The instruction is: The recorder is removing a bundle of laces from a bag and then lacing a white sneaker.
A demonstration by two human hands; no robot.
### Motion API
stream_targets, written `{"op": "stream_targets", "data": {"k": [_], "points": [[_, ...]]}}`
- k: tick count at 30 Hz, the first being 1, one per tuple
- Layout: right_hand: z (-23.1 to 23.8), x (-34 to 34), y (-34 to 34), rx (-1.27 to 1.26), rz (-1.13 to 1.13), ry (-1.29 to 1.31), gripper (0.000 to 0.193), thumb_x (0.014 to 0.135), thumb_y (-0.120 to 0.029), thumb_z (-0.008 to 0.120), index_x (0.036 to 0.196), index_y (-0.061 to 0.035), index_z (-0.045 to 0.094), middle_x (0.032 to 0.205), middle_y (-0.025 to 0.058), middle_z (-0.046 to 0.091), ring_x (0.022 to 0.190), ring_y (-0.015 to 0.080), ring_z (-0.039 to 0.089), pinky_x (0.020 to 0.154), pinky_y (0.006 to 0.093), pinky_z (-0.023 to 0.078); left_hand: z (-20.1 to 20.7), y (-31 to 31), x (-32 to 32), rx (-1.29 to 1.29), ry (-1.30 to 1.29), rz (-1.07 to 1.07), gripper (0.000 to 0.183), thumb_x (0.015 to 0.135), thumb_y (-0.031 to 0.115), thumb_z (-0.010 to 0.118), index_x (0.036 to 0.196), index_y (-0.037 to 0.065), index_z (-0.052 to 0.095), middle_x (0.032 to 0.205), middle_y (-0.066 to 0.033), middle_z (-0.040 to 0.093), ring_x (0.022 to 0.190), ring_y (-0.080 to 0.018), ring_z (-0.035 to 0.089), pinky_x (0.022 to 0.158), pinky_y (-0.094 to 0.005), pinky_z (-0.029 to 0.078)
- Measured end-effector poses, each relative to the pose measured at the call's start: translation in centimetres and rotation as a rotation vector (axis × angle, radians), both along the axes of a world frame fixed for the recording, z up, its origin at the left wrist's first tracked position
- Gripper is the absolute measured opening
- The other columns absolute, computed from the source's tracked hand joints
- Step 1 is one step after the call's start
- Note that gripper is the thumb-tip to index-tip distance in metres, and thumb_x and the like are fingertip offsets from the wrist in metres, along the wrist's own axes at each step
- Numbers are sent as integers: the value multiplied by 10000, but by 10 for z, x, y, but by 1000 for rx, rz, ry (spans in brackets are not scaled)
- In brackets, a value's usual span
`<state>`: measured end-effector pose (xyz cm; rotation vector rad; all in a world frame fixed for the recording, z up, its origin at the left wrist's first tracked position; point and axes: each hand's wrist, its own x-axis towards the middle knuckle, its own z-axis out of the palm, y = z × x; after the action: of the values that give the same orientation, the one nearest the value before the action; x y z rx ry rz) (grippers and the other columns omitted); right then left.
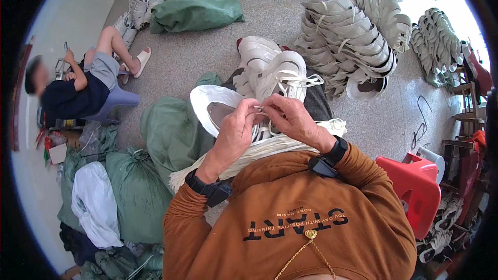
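Close together over my lap, my left hand (232,134) and my right hand (291,116) pinch a white shoelace (258,108) between thumbs and fingertips. Beneath them lies a white shoe upper (201,98), its opening with a grey-brown lining turned to the left; my hands cover part of it. Across my lap runs a bundle of cream shoelaces (277,145). Just beyond my hands rest several white sneaker uppers (282,70) with laces threaded through them.
Stacks of off-white shoe uppers (345,41) stand ahead to the right. Green sacks (136,192) lie at the left, another green sack (194,8) farther off. A red plastic stool (412,179) is at my right. Someone sits on a purple stool (116,105) at the left.
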<state>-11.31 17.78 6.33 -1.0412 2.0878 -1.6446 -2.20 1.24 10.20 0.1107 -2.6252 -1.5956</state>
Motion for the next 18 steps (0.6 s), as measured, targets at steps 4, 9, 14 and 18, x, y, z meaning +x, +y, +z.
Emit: {"op": "stream_targets", "data": {"k": [4,9,14,18], "points": [[-7,2,0,35,24,55,100,920,-104,598,957,-17,629,789,208,658,763,410,660,632,453,512,-1,0,-1,-43,40,-17,137,1016,12,456,1121,-7,541,887,-141,699,834,-228,718,724,-336,555],[-7,2,1,19,32,104,94,907,-97,606,953,-21,636,784,199,657,759,407,657,633,459,513,-2,-3,-4,-133,49,-67,116,1008,12,473,1096,3,548,855,-150,687,819,-248,719,716,-347,552],[1,1,9,3,40,172,84,894,-72,611,963,-26,625,801,190,648,768,401,653,640,457,514,-5,-1,-8,-185,101,-91,99,997,14,497,1073,-2,559,853,-140,691,806,-255,717,704,-347,549],[0,-3,32,5,-5,131,90,897,-51,615,982,-23,615,809,173,641,745,377,649,651,421,519,-19,4,-22,221,-111,-70,220,914,39,626,1123,-1,571,999,-178,682,937,-345,681,830,-394,544]]}}
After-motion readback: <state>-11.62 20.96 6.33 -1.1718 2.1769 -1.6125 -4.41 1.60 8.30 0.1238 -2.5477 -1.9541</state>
